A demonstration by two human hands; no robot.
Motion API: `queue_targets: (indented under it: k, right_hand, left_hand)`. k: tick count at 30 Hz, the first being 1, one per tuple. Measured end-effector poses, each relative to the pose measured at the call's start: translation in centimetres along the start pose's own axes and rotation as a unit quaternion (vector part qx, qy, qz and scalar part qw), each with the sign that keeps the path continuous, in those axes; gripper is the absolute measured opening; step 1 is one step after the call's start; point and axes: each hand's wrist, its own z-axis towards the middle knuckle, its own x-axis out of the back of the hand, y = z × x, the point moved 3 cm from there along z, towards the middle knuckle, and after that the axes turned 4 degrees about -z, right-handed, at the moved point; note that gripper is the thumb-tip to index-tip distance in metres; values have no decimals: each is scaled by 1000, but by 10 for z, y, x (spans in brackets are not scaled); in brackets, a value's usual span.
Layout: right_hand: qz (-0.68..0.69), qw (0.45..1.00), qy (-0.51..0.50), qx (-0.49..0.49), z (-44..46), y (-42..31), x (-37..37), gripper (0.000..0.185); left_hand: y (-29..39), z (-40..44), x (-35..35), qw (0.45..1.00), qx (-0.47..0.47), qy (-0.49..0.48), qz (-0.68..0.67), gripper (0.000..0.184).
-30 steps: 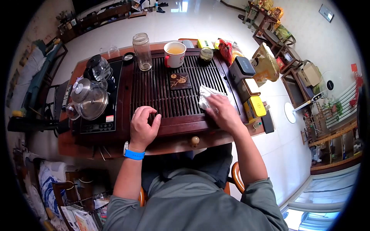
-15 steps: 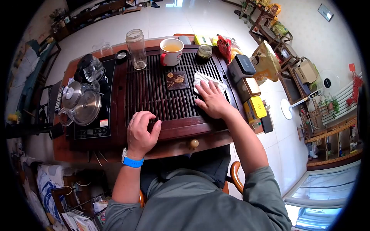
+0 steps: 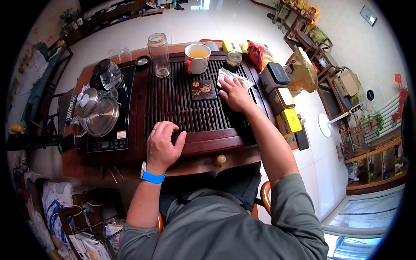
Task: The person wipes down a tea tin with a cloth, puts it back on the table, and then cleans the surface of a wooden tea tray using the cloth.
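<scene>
My right hand [image 3: 236, 94] lies flat with fingers stretched out on a crumpled white cloth [image 3: 224, 74], pressing it against the right part of a dark slatted tea tray [image 3: 173, 99]. Just beyond the cloth stands a small glass jar [image 3: 233, 60] with dark contents. A square dark coaster [image 3: 203, 90] with a gold design lies left of this hand. My left hand [image 3: 164, 145] rests at the tray's front edge, fingers loosely bent, thumb apart, holding nothing. At the tray's far side are a white mug [image 3: 200, 65] of amber liquid with a red handle and an uncovered glass bottle [image 3: 159, 58].
A glass kettle [image 3: 102, 119] and a glass pot [image 3: 108, 73] stand on a black hob [image 3: 123, 102] at left. A black lid [image 3: 141, 61] lies near the bottle. Tins, including a yellow tin [image 3: 289, 120], line the right edge beside a gold bag [image 3: 302, 71].
My right hand has slid the cloth away from me, closer to the glass jar. My left hand stays at the tray's front edge. The view has shifted slightly.
</scene>
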Motion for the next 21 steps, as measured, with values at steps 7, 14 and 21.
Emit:
queue_targets:
  k: [7, 14, 21]
  right_hand:
    - [121, 986, 115, 8, -19, 11, -4, 41]
    - [137, 986, 88, 32, -96, 0, 11, 49]
    - [126, 989, 49, 61, -154, -9, 29, 46]
  left_hand:
    - [1, -2, 0, 1000, -6, 5, 6, 19]
    - [1, -2, -1, 1000, -5, 4, 13, 20]
    - [5, -1, 1, 1000, -12, -4, 7, 17]
